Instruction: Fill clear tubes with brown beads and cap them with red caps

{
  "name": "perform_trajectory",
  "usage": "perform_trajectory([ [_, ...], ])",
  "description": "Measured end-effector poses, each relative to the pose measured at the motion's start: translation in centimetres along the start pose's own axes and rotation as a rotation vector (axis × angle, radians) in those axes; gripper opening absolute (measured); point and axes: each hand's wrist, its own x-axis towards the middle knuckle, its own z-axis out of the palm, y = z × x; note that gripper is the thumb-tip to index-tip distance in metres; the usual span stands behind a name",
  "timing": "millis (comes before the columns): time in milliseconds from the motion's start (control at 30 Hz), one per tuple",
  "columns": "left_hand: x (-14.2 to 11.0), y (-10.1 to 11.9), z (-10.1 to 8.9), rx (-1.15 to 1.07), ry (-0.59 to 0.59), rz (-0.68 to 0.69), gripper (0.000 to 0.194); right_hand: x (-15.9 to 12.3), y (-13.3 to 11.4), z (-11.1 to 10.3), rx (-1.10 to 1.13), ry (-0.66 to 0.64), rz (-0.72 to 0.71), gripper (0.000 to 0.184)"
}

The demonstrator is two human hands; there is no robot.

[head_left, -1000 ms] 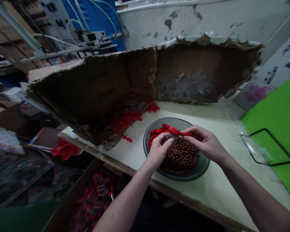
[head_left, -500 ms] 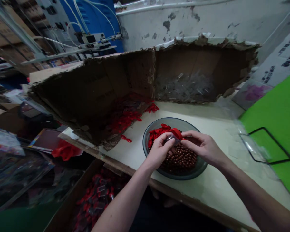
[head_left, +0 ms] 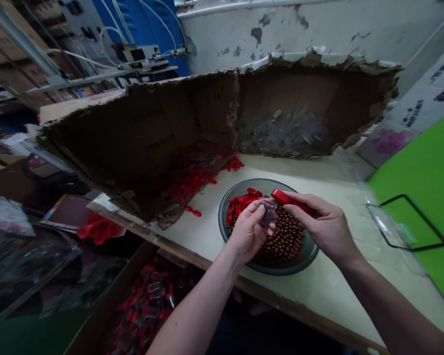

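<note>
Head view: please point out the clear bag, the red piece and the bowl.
clear bag (head_left: 268, 212), head view, point on the middle of the bag.
red piece (head_left: 283, 197), head view, point on its visible middle.
bowl (head_left: 220, 222), head view, point on its left rim.

At the center, the right hand (head_left: 323, 222) covers one end of the red piece (head_left: 283, 197), and the left hand (head_left: 246, 234) hides the lower part of the clear packet (head_left: 268, 212), whose contents are too small to tell. The left forearm (head_left: 192, 308) and right forearm (head_left: 392, 305) run off the bottom edge. At 7 o'clock the carton (head_left: 113, 296) is cut off, its red items (head_left: 144, 301) too dark to make out. At 2 o'clock the sign (head_left: 422, 111) runs off the right edge, cutting its lettering.
</note>
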Motion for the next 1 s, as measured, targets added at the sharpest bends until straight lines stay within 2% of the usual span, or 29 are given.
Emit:
perform_trajectory([
  [133,0.0,-0.1,0.4,0.024,0.012,0.032,0.029,-0.5,-0.7,0.2,-0.149,0.032,-0.141,0.028],
  [333,-0.1,-0.5,0.4,0.040,0.114,0.054,0.030,-1.0,-0.7,0.5,-0.374,0.022,-0.359,0.031],
  [567,-0.6,-0.6,0.3,0.237,0.161,0.134,0.029,-2.2,-0.2,1.0,-0.495,0.015,-0.506,0.043],
  [700,-1.0,-0.2,0.0,0.382,0.136,0.124,0.029,-3.0,0.4,0.8,-0.484,-0.026,-0.512,0.048],
  [833,-1.5,0.5,-0.6,0.545,0.076,0.048,0.029,-3.5,0.6,0.0,-0.391,-0.152,-0.464,0.049],
  [1000,-2.0,1.1,-0.9,0.527,0.013,-0.021,0.030,-3.9,0.3,-0.6,-0.316,-0.192,-0.453,0.051],
])
